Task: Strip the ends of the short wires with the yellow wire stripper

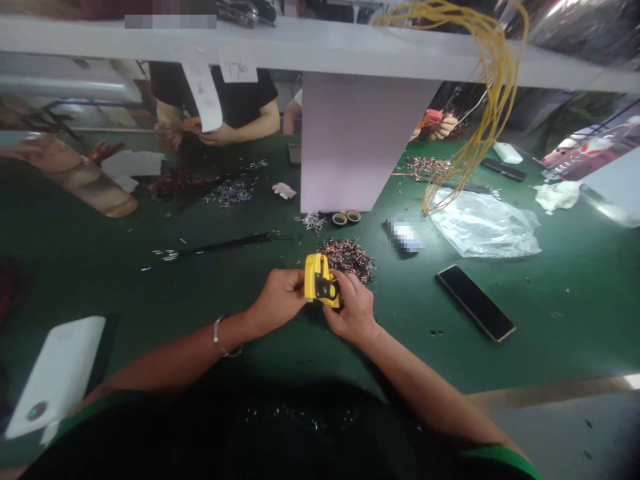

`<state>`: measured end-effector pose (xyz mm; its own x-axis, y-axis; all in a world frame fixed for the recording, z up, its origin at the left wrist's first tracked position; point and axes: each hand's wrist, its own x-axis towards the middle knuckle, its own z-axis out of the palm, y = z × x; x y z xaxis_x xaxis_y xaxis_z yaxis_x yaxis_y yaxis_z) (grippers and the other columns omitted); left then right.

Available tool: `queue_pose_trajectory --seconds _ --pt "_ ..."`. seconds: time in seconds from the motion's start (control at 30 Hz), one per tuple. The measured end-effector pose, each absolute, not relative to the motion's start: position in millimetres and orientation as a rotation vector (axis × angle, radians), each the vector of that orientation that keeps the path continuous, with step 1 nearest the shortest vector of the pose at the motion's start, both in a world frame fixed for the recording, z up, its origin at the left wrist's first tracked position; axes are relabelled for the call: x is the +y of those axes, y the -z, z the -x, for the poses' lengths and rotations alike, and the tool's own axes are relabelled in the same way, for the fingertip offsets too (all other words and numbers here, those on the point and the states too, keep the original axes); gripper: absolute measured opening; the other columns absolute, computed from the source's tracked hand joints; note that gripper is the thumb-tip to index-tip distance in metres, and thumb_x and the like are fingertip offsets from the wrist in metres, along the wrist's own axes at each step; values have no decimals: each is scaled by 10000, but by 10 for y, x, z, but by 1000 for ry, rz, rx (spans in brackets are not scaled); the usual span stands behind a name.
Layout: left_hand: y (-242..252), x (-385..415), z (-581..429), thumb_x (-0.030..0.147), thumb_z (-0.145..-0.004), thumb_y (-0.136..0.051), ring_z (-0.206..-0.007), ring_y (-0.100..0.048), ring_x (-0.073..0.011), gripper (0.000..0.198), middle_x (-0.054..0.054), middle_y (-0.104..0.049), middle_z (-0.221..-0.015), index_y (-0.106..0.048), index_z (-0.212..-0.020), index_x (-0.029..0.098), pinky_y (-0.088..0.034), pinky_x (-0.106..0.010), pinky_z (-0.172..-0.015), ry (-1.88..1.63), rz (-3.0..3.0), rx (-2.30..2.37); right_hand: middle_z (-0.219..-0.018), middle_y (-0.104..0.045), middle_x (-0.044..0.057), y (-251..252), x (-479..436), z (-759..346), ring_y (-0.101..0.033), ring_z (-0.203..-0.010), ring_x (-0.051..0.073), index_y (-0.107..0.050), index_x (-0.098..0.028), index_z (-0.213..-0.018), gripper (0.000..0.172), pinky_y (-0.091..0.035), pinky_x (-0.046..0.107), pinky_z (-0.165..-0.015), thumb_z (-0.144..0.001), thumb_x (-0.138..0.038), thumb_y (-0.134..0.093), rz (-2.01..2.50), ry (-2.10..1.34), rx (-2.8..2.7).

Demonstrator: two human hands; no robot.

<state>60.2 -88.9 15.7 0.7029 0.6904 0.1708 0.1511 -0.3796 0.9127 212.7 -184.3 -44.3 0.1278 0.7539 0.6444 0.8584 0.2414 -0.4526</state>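
Green worktop (560, 320) under a pale shelf (300, 40); a left hand (277, 303) and a right hand (355, 307) at a yellow tool (317, 277).
A lilac panel (355, 147) stands upright beyond; a clear plastic bag (485, 227) lies to the right, with a dark-screened phone (475, 302) nearer; the right hand's fingers grip the tool, which is held on the near side of a heap of cut wire pieces (347, 260); the left hand's fingers curl in at its left side, and whether they pinch anything I cannot tell; a paper strip (203, 93) hangs from the shelf, its marks too blurred to read; a smaller tag (239, 65) there bears handwriting seemingly ending in "60", its opening unclear.
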Motion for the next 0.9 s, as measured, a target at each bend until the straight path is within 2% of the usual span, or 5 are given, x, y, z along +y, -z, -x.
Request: queue_pose_trajectory --seconds 0.3,0.47,0.73,0.9 --pt "-153 -869 -581 145 -761 -547 -575 -581 -98 179 13 -670 -601 -687 -650 135 -437 -184 -533 -684 -2040 627 -922 -667 118 466 -1841 -2124 -647 -809 267 -502 -161 -1180 431 -547 377 -677 -756 -227 -547 1542 221 -1657" --pt "-133 -855 -571 131 -755 -543 -563 -562 -95 180 17 -652 -588 -660 -619 135 -424 -189 -531 -663 -2091 643 -903 -665 114 485 -1834 -2124 -650 -794 260 -486 -166 -1159 396 -547 371 -669 -771 -236 -528 1512 259 -1661" --pt "-107 -835 -562 159 -763 -565 -531 -503 -82 183 31 -588 -536 -651 -603 135 -375 -179 -490 -668 -2110 643 -780 -626 71 522 -1849 -2106 -603 -662 222 -494 -173 -1040 283 -472 324 -576 -763 -233 -512 1567 224 -1676" --pt "-127 -833 -567 172 -775 -563 -533 -500 -88 191 21 -598 -547 -671 -623 133 -392 -187 -501 -623 -2096 663 -738 -614 55 541 -1847 -2091 -586 -622 209 -491 -177 -991 238 -440 307 -559 -757 -215 -500 1575 216 -1659"
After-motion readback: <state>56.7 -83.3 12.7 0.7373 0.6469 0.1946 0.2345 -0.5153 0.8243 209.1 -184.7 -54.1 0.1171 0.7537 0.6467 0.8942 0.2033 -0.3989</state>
